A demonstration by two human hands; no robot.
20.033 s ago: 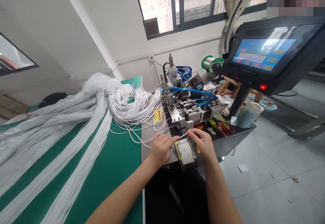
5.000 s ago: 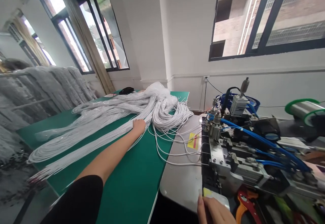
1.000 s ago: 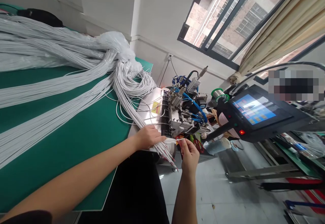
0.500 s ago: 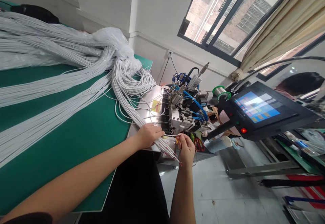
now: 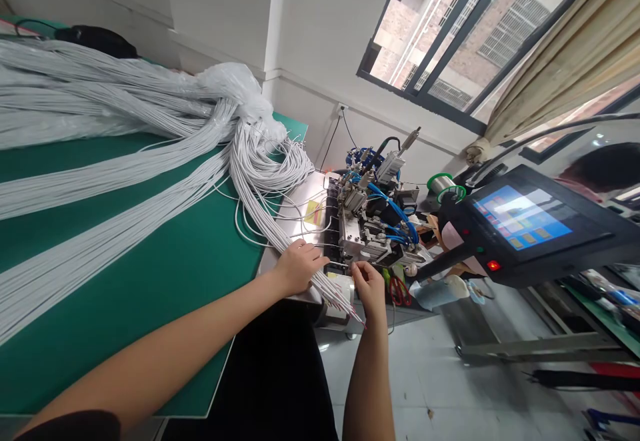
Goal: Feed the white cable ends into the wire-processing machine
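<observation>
My left hand (image 5: pixel 299 268) is closed around a bundle of thin white cables (image 5: pixel 261 213); their reddish wire ends hang out past the fingers at lower right. With thumb and fingertips pinched, my right hand (image 5: pixel 369 288) holds a single white cable (image 5: pixel 339 264) that runs across from the left hand. That pinch is close to the front lower edge of a metal machine (image 5: pixel 356 218) with blue air hoses. Several other cables loop over the machine's metal plate (image 5: pixel 295 213) to its dark feed edge.
On the left, a green-topped table (image 5: pixel 150 281) carries long rows of white cables, partly wrapped in a plastic bag (image 5: pixel 235 84). A lit touchscreen (image 5: pixel 523 218) stands at right, with a wire spool (image 5: pixel 444 186) behind it. Red-handled scissors (image 5: pixel 399 291) lie beyond my right hand. Another person's head shows far right.
My right hand has come slightly up against the machine's front edge with the cable. My left hand keeps its grip on the bundle. The whole view has shifted a little.
</observation>
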